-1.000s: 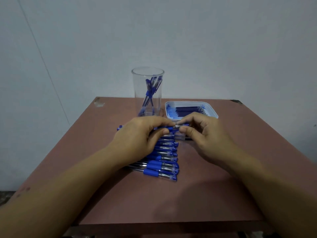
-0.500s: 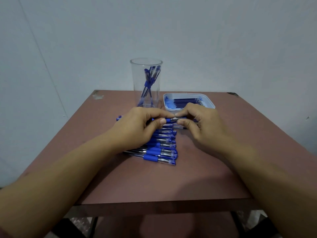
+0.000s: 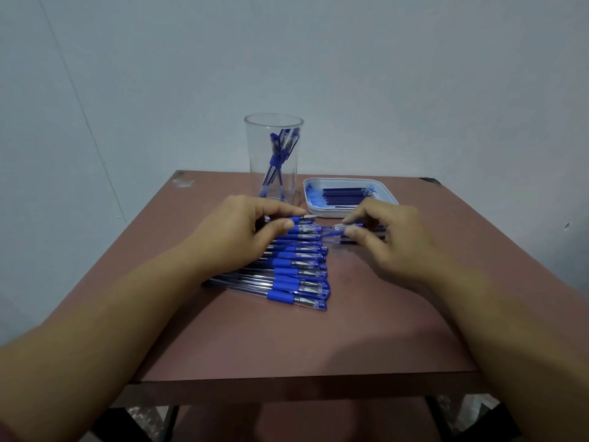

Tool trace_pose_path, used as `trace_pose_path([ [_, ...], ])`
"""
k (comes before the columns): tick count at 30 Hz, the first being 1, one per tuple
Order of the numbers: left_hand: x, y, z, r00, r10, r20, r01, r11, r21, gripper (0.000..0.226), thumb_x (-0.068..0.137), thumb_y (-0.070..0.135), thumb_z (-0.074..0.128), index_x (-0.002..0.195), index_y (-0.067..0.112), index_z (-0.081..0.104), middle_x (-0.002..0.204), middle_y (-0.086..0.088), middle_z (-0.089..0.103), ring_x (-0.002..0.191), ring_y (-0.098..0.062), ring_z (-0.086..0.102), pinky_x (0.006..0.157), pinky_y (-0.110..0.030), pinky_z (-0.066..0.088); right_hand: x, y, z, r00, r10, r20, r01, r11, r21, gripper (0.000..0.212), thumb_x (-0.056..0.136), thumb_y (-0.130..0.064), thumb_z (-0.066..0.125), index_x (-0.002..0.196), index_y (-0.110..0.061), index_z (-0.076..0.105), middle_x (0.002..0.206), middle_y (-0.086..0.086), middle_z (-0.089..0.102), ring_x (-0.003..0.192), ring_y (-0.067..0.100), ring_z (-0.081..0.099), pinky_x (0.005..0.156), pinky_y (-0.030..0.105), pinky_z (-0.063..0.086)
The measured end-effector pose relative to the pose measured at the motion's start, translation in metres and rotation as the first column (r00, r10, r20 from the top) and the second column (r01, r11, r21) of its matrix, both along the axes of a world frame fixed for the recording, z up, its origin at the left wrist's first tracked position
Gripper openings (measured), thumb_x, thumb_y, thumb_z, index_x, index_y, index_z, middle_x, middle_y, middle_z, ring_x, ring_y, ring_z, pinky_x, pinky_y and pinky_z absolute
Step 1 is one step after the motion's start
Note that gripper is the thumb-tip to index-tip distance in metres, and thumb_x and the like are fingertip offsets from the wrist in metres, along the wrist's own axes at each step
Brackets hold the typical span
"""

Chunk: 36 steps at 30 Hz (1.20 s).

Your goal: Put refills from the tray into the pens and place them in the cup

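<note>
Two hands over the pen row (image 3: 296, 272)
Left hand (image 3: 242, 231) grips a pen (image 3: 301, 220), barrel hidden; right hand (image 3: 392, 237) pinches a blurred blue piece (image 3: 338, 231)

Both forearms bare, extended forward, converging. Left hand (image 3: 251, 231) palm down, thumb and forefinger pinching a pen (image 3: 301, 220). Right hand (image 3: 392, 237) palm down, fingers (image 3: 352, 231) curled, pinching a separate pen part (image 3: 336, 232). Hands apart.

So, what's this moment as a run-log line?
step: opening pen | left hand: grips pen | right hand: pinches separate blue-clear piece | cup: some pens inside | tray: refills inside
</note>
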State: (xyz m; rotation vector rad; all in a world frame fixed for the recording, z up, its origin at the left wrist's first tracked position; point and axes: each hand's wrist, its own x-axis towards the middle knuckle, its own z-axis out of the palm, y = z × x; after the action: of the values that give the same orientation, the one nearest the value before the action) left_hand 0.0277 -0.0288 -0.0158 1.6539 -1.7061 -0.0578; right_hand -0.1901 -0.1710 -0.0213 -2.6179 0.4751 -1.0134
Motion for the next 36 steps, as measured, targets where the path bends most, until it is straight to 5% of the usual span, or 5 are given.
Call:
trace_pose_path([
  [4,-0.003,-0.001,0.004,0.99,0.075,0.121,-0.061,0.991,-0.117,0.026,0.085,0.045,0.066,0.107,0.034,0.074,0.088,0.019,0.072,0.077,0.0,0.065,0.071,-0.025,0.055,0.002,0.001,0.001,0.988,0.032,-0.15,-0.029,0.999,0.025,0.017,0.08,-0.043,0.059,0.079,-0.026,0.065,0.076,-0.016,0.063,0.078,0.006,0.055,0.068,0.02,0.043],
  [11,0.004,0.002,0.004,0.995,0.026,0.097,-0.015,0.993,-0.118,0.037,0.077,0.057,0.059,0.101,0.034,0.075,0.085,0.024,0.069,0.077,0.007,0.063,0.067,-0.005,0.044,-0.004,-0.004,-0.001,0.939,0.095,-0.332,-0.074,0.994,0.076,0.023,0.073,-0.052,0.058,0.076,-0.031,0.068,0.082,-0.017,0.063,0.086,0.005,0.056,0.073,0.022,0.043],
  [18,0.004,-0.003,0.001,0.997,0.0,0.074,0.007,0.996,-0.09,0.044,0.071,0.067,0.055,0.097,0.037,0.074,0.084,0.016,0.072,0.076,0.003,0.064,0.063,-0.012,0.047,0.006,0.006,0.002,0.997,-0.039,-0.074,0.03,0.993,-0.117,0.02,0.085,-0.044,0.054,0.094,-0.028,0.063,0.087,-0.018,0.058,0.085,0.002,0.053,0.073,0.019,0.04],
  [28,0.0,-0.007,-0.002,0.999,-0.029,0.045,0.034,0.993,-0.112,0.017,0.074,0.054,0.066,0.089,0.049,0.065,0.075,0.015,0.069,0.07,-0.007,0.063,0.059,-0.014,0.048,0.025,0.013,-0.003,0.999,0.047,0.002,-0.045,0.956,-0.29,0.012,0.093,-0.02,0.062,0.092,-0.011,0.069,0.083,-0.003,0.063,0.078,0.012,0.051,0.074,0.015,0.037],
  [36,0.0,-0.007,-0.003,0.999,-0.052,0.002,0.052,0.991,-0.12,0.021,0.076,0.045,0.071,0.093,0.034,0.075,0.067,0.017,0.067,0.06,-0.005,0.059,0.056,-0.009,0.041,0.024,0.015,-0.003,0.995,0.09,0.042,-0.083,0.987,-0.14,0.014,0.086,-0.024,0.069,0.097,-0.017,0.066,0.088,-0.01,0.061,0.081,0.001,0.053,0.073,0.011,0.04],
])
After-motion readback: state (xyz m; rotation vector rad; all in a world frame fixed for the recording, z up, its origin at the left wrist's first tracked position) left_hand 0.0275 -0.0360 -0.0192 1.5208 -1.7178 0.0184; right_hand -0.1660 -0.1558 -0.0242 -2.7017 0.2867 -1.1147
